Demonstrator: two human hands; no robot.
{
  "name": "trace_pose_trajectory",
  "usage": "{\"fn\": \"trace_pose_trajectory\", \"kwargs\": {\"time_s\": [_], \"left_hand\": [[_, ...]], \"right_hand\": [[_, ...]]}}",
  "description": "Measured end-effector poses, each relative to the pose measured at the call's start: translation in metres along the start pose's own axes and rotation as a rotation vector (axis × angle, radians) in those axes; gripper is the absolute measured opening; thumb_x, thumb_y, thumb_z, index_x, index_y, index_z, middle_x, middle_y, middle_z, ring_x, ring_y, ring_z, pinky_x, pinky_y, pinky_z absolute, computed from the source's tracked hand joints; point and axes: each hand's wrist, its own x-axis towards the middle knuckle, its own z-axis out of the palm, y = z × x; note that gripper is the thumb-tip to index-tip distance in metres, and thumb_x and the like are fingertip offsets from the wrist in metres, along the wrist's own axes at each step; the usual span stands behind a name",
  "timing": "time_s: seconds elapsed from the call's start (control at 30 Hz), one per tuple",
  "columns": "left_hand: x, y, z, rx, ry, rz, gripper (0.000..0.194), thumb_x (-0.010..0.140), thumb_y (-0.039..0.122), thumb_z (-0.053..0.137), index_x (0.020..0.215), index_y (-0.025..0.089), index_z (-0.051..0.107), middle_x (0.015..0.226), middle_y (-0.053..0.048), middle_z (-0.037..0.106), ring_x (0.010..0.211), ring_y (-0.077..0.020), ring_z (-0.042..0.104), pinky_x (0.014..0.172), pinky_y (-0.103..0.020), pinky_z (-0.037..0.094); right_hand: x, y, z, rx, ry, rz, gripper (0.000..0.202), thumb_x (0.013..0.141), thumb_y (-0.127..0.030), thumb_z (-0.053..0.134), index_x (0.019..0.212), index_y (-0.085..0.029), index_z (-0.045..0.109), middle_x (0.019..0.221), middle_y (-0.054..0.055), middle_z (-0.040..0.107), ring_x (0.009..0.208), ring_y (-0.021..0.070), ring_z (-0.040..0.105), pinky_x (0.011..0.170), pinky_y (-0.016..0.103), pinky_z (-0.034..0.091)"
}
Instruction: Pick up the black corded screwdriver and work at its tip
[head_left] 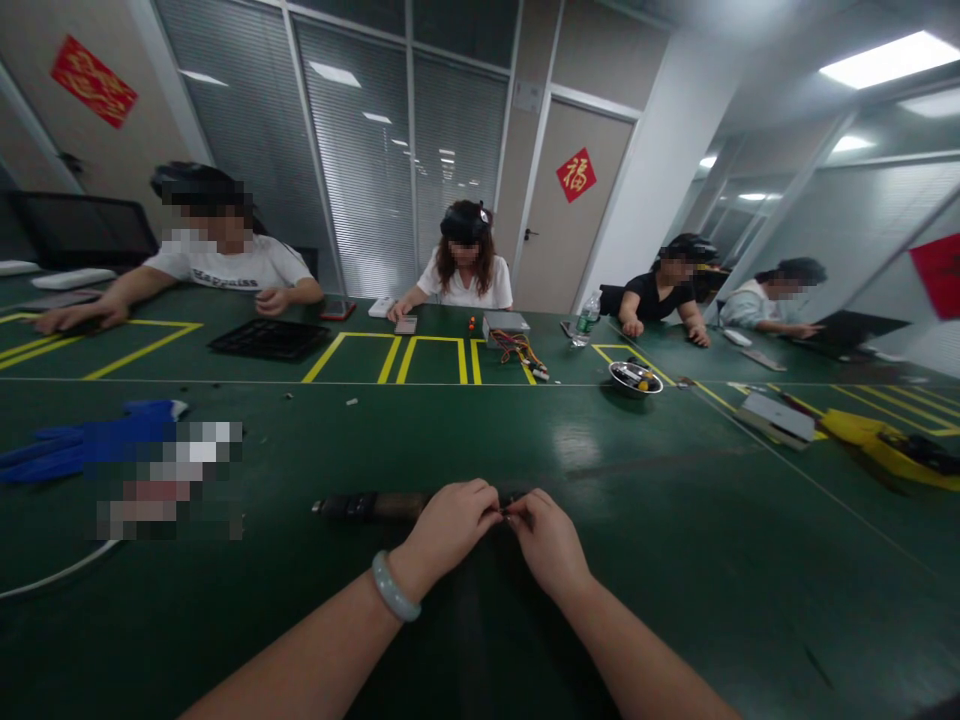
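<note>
My left hand [456, 528], with a pale green bangle [395, 588] on its wrist, is closed in a pinch. Facing it, the fingertips of my right hand [549, 545] are pinched together too. Both sets of fingertips almost meet over a small dark piece, too small to name. A long dark cylindrical tool [367, 507], somewhat like an electric screwdriver, lies crosswise on the green table [675, 560] just beyond my hands. Its right part is largely hidden behind them.
Far left lie a blue glove-like cloth [97, 440] and a white cable [60, 578]. Across the table are a black tray [268, 340], a metal box with wires [507, 322], a bottle [587, 320], a steel bowl [636, 390] and a yellow bag [862, 435]. Several people sit opposite.
</note>
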Motion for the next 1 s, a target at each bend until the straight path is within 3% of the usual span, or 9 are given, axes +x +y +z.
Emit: {"fn": "trace_pose_trajectory", "kwargs": {"time_s": [0.53,1.0], "left_hand": [[-0.002,0.003,-0.002,-0.015,0.030,-0.008,0.007,0.092,0.024,0.053,0.096,0.022,0.059,0.095,-0.001,0.061,0.089,-0.0180,0.058,0.080,-0.031,0.044],[-0.001,0.000,0.006,0.023,0.040,-0.034,0.004,0.090,0.022,0.055,0.094,0.021,0.057,0.094,-0.002,0.062,0.089,-0.0189,0.059,0.079,-0.032,0.043]], "right_hand": [[0.001,-0.003,-0.003,0.012,0.018,-0.029,0.015,0.083,-0.015,0.054,0.085,-0.023,0.067,0.092,0.001,0.063,0.085,0.0153,0.061,0.079,0.026,0.046],[0.007,-0.004,0.003,-0.165,-0.013,-0.100,0.016,0.086,-0.012,0.049,0.086,-0.023,0.061,0.096,0.002,0.060,0.085,0.0157,0.059,0.078,0.027,0.045]]}}
